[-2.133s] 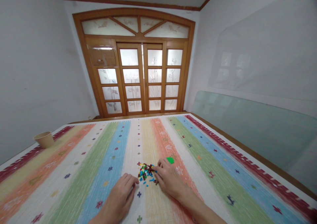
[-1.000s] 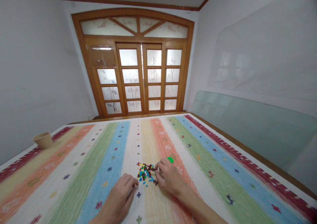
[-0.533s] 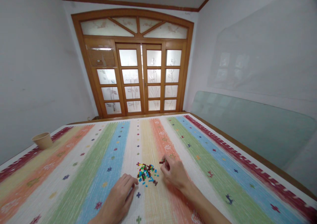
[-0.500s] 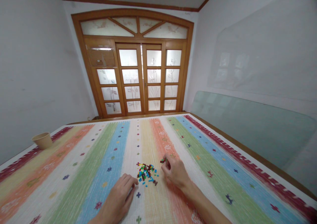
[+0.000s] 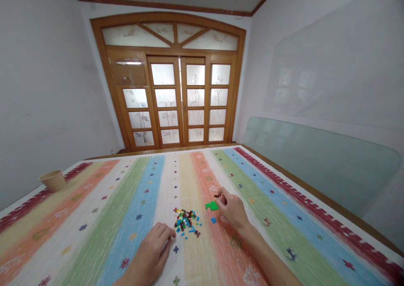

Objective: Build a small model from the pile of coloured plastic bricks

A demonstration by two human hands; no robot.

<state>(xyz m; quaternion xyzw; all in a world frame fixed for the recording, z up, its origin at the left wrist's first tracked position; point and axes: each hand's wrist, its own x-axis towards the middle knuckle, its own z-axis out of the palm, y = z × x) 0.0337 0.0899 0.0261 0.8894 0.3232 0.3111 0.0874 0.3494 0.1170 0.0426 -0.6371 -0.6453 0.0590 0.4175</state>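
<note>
A heap of small toy building bricks [image 5: 186, 220] in blue, brown, green, yellow, red and white lies on the cloth between my hands. My left hand [image 5: 156, 244] rests just left of the heap, fingers loosely bent, with nothing visible in them. Between thumb and forefinger, my right hand [image 5: 232, 208] pinches a brown brick [image 5: 217, 196]. Right beside those fingers is a flat green building piece [image 5: 211, 206], partly covered by the hand. One blue brick [image 5: 213, 220] sits a little nearer me, apart from the heap.
A striped, patterned cloth [image 5: 120, 235] covers the table. Far to the left stands a brown paper cup [image 5: 52, 180]. Behind the table are wooden doors [image 5: 181, 100] with frosted panes, and a pale green glass panel [image 5: 315, 159] leans along the right wall.
My right hand has moved right and slightly away from me, carrying the brown brick. The green piece and the blue brick now show beside it. My left hand stays in place.
</note>
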